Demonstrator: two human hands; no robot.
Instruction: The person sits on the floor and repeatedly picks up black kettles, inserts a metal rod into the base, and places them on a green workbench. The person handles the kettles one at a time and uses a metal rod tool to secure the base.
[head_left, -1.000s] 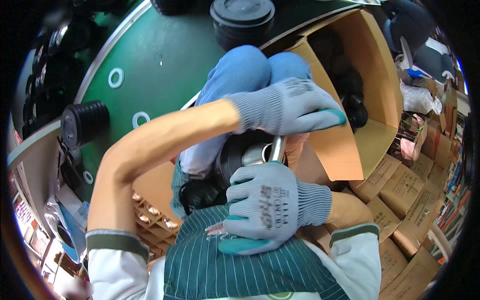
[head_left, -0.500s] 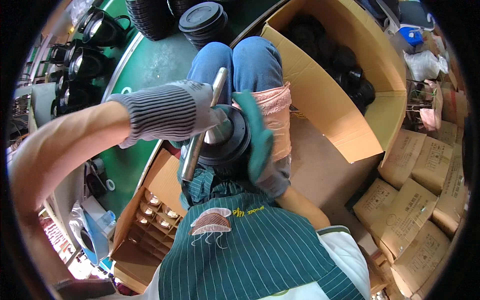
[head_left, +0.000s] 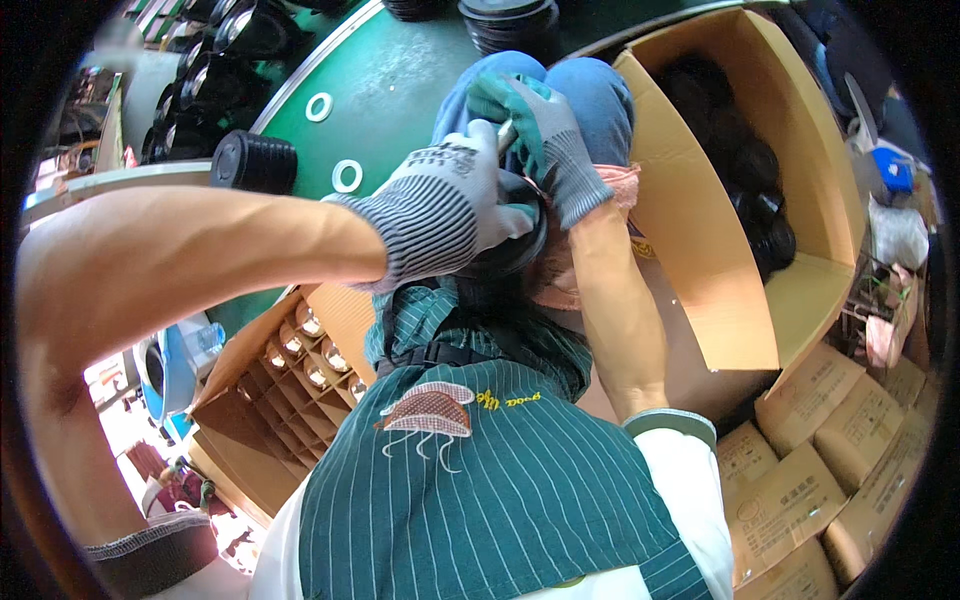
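Note:
On my lap sits a round black part (head_left: 522, 240), mostly covered by my hands. A metal T-handled tool (head_left: 506, 134) stands over it; only a short piece of its bar shows now. My left hand (head_left: 462, 195), in a grey glove with a ribbed cuff, is closed round the tool's handle. Its lower fingers reach down beside the black part. My right hand (head_left: 545, 135), in a green and grey glove, is closed at the bar's far end, right next to the left one.
A divided carton (head_left: 265, 400) with shiny round pieces stands at left. To the right, an open carton (head_left: 700, 270) holds black parts. Stacked black lids (head_left: 510, 25), another black stack (head_left: 254, 162) and white rings (head_left: 347, 176) sit on the green table (head_left: 390, 80). Sealed boxes (head_left: 790, 500) lie lower right.
My right hand has come up from the black part's side to the tool's bar. The handle has turned, and my left hand has shifted with it. The whole view has swung.

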